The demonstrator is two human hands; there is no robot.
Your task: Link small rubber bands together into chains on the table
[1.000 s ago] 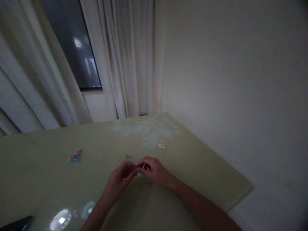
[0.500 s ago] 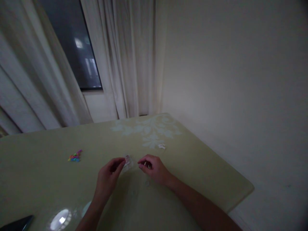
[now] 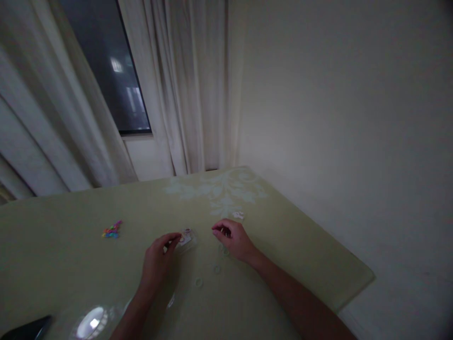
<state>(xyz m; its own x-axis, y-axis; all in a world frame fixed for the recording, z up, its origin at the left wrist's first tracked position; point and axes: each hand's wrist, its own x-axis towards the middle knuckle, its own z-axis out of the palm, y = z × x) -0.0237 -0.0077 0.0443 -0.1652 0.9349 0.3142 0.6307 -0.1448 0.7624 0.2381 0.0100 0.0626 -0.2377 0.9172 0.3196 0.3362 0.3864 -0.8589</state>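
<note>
Thumb and fingers of my left hand (image 3: 157,257) pinch the left edge of a small clear packet (image 3: 187,239) with whitish and dark bits in it. To the right, my right hand (image 3: 235,240) has its thumb and fingertips together; whatever is between them is too small to make out. Small white pieces (image 3: 238,215) lie just beyond my right hand. Pale rings lie on the table nearer to me, one (image 3: 217,269) below my right hand and another (image 3: 198,282) between my forearms.
A pile of small colourful pieces (image 3: 112,230) lies on the green table (image 3: 71,264) at the left. At the near left are a clear round container (image 3: 92,323) reflecting light and a dark flat object (image 3: 30,329). A wall (image 3: 339,118) borders the table's right side.
My right hand has moved right and slightly away from me, widening the gap to the packet. My left hand has shifted slightly left. More of the rings shows now.
</note>
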